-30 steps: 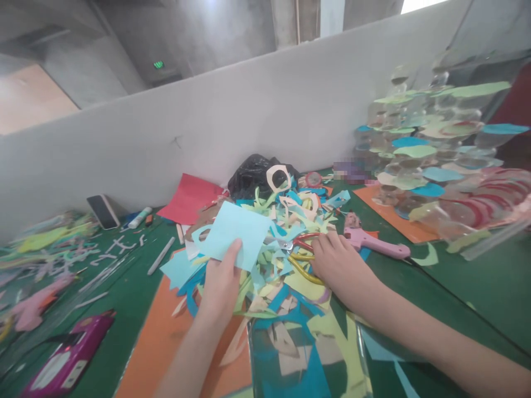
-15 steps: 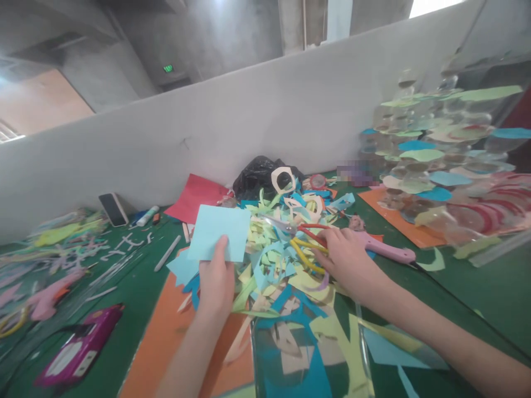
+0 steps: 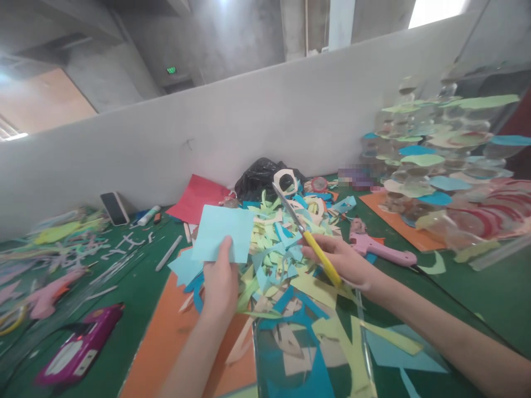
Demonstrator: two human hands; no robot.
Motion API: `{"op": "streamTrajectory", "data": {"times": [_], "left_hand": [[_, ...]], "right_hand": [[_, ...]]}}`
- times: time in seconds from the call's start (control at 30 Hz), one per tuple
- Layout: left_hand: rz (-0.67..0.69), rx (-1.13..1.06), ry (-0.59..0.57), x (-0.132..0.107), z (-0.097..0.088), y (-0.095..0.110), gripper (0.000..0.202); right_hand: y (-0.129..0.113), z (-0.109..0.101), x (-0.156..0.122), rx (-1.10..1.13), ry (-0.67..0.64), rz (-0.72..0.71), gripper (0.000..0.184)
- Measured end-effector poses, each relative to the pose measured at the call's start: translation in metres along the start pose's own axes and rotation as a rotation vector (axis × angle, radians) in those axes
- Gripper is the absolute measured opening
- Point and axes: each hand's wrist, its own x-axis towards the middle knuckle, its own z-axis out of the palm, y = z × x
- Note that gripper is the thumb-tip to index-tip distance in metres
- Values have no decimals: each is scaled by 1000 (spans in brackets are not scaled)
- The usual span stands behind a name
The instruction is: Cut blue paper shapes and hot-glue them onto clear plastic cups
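A light blue square of paper (image 3: 224,229) is pinched in my left hand (image 3: 221,282), with the thumb lying on its face. In my right hand (image 3: 340,260) is a pair of scissors (image 3: 319,255) with a yellow handle; the blades point up and away to the left and look nearly closed. My fingers hide part of the handles. A heap of paper scraps (image 3: 276,246) in green, blue, cream and yellow lies below and between both hands. Another light blue sheet (image 3: 182,268) rests just left of my left hand.
A pink glue gun (image 3: 384,250) with a black cord lies right of my right hand. Tiered clear cups with paper discs (image 3: 423,149) stand at the right. A black bag (image 3: 261,179) sits against the wall. A magenta device (image 3: 78,345) and a phone (image 3: 114,209) are at the left.
My right hand has turned the scissors from lying sideways with handles spread to pointing upward with blades closer together. My left hand and its paper have hardly moved.
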Motion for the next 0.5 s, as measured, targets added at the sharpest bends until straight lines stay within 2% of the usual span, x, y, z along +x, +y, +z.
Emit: {"op": "streamTrajectory", "data": {"times": [0.1, 0.2, 0.33, 0.5], "left_hand": [[1, -49, 5, -2, 2, 4, 45], [-19, -12, 37, -4, 3, 7, 43], [23, 31, 52, -3, 2, 5, 49], [-32, 61, 131, -6, 5, 5, 47]], "right_hand": [[3, -4, 2, -135, 67, -138, 30], [2, -5, 1, -50, 4, -195, 31], [-3, -1, -2, 48, -70, -130, 25], [-4, 3, -5, 68, -103, 8, 32]]}}
